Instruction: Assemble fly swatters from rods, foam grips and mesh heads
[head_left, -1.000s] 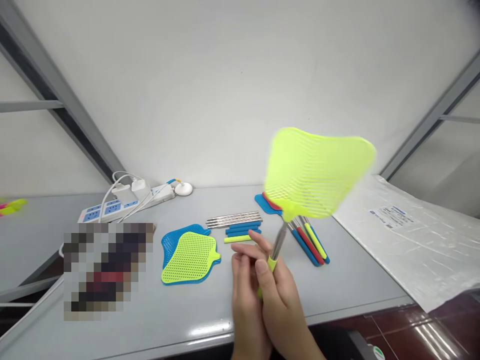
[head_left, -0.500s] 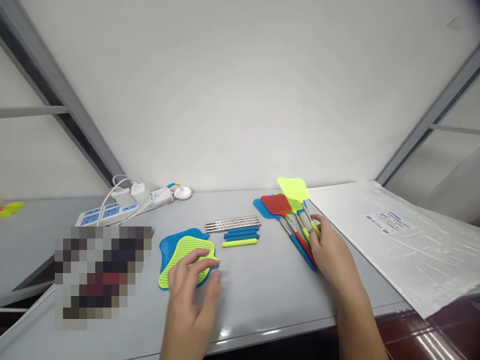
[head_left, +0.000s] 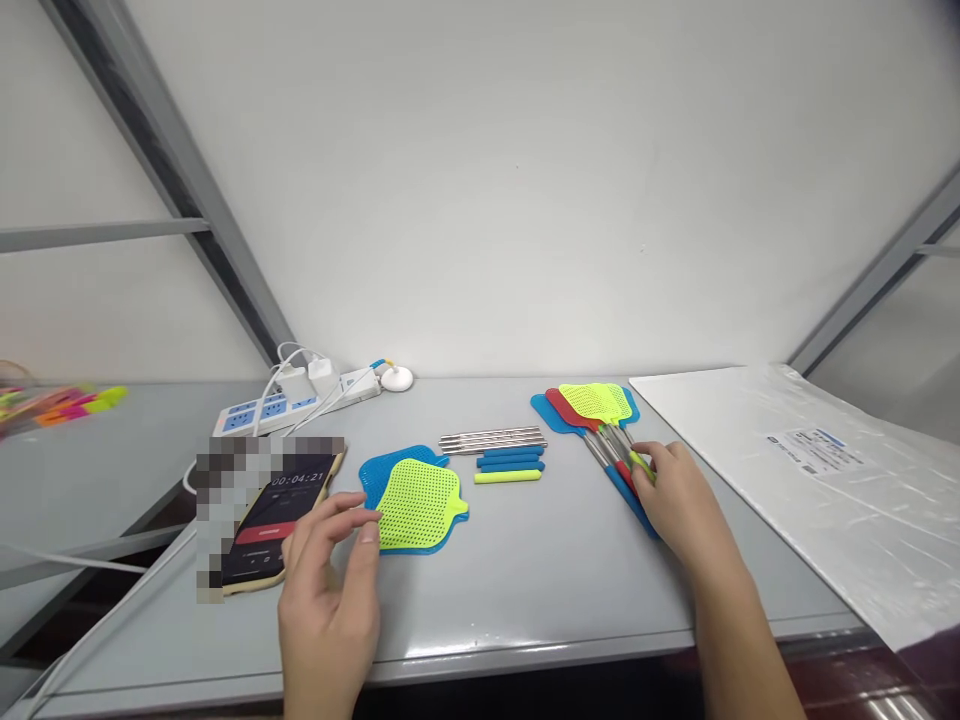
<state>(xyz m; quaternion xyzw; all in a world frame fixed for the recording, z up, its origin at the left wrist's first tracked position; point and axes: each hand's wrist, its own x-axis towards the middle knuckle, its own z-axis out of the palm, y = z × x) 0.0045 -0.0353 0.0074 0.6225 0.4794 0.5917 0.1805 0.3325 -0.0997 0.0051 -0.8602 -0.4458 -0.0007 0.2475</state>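
My right hand (head_left: 679, 490) grips the yellow-green handle (head_left: 642, 464) of a fly swatter, whose mesh head (head_left: 592, 402) lies on a pile of fly swatters. A red swatter head (head_left: 566, 408) and a blue swatter head (head_left: 550, 412) show beneath it, and a blue handle (head_left: 626, 492) runs toward me. My left hand (head_left: 330, 570) hovers with fingers curved and apart, holding nothing. Right beside its fingertips, a loose yellow-green swatter head (head_left: 420, 505) rests over blue ones (head_left: 390, 464). Metal rods (head_left: 491, 440) lie mid-table above blue grips (head_left: 511, 458) and a yellow-green grip (head_left: 508, 477).
Left of my left hand lies a phone (head_left: 277, 510) with a running timer, partly pixelated. Behind it are a power strip (head_left: 247, 418) with white plugs and cables, and a round white device (head_left: 397, 378). White plastic packaging (head_left: 787, 480) covers the table's right side.
My right hand has lowered the yellow-green fly swatter flat onto the pile. My left hand has moved left, off the loose swatter heads. The view has shifted leftward.
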